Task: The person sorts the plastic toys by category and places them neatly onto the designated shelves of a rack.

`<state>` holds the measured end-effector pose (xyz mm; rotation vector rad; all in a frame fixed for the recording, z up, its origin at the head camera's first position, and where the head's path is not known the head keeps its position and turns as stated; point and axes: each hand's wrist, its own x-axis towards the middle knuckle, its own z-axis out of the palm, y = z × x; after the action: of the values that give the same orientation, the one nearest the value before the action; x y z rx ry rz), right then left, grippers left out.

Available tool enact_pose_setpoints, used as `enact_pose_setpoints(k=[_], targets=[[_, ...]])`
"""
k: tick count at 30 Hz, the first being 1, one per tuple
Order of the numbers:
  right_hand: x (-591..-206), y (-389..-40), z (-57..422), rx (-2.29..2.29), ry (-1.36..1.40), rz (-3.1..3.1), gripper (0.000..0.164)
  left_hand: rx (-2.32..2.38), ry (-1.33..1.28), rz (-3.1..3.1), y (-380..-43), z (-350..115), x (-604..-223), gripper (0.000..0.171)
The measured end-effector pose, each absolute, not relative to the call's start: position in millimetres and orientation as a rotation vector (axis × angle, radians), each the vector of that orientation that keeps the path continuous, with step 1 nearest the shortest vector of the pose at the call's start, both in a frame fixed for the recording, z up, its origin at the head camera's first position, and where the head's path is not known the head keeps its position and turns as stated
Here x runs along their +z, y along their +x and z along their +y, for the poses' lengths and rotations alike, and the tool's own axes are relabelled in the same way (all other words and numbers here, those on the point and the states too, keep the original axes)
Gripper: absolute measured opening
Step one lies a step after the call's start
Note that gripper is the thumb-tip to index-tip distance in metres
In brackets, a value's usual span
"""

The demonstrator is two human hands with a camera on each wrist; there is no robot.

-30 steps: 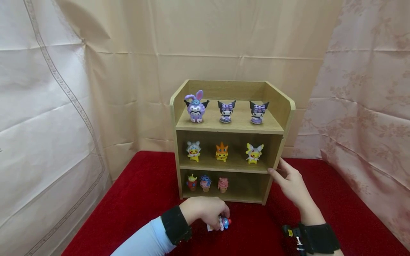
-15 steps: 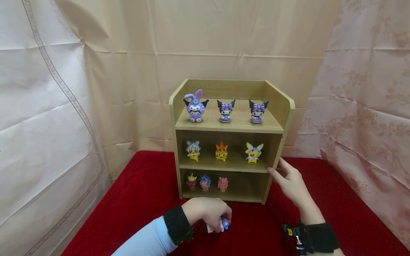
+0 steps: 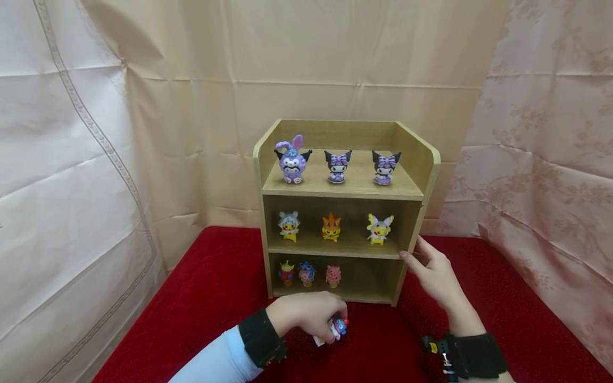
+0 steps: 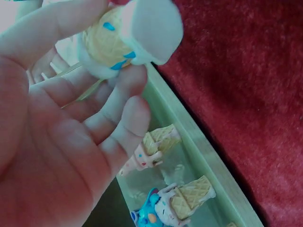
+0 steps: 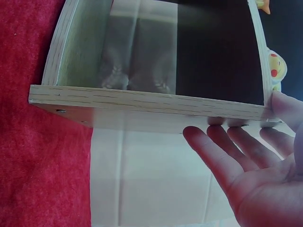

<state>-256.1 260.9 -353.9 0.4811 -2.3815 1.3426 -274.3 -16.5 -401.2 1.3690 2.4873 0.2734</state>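
My left hand (image 3: 311, 314) pinches a small ice-cream-cone figurine (image 3: 339, 326) over the red cloth, in front of the shelf. The figurine has a blue head with a red tip; its waffle cone (image 4: 106, 42) and pale flat base show in the left wrist view. Part of it is hidden by my fingers. The wooden display shelf (image 3: 342, 193) has three tiers. My right hand (image 3: 436, 276) holds the shelf's right side panel, thumb at the front edge and fingers against the outer face. On the bottom tier stand a red-and-green figurine (image 3: 287, 273), a blue-and-pink one (image 3: 307, 274) and a pink one (image 3: 333, 276).
Three purple figurines, one a bunny-eared figure (image 3: 292, 162), stand on the top tier. The middle tier bears three yellow-faced figurines, including an orange-hooded one (image 3: 331, 227). Red cloth (image 3: 215, 282) covers the table; beige curtains (image 3: 191, 133) hang behind.
My left hand has lifted and tilted the cone figurine slightly, so more of its blue head shows. The right hand and the shelf stay where they were.
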Motion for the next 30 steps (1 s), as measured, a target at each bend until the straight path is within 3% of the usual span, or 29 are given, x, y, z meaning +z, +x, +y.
enact_pose_setpoints(k=[13,20,30], targets=[[-356,-258,262,1.346,0.497,-2.371,0.055,0.428,1.479,2.605,-273,-34,-391,0.037],[-377,-278,275,1.340,0.481,-2.386,0.058,0.571,1.521,2.645,-272,-43,-390,0.037],[-354,-256,261,1.338,0.490,-2.375,0.055,0.721,1.463,2.694,-270,-59,-389,0.041]])
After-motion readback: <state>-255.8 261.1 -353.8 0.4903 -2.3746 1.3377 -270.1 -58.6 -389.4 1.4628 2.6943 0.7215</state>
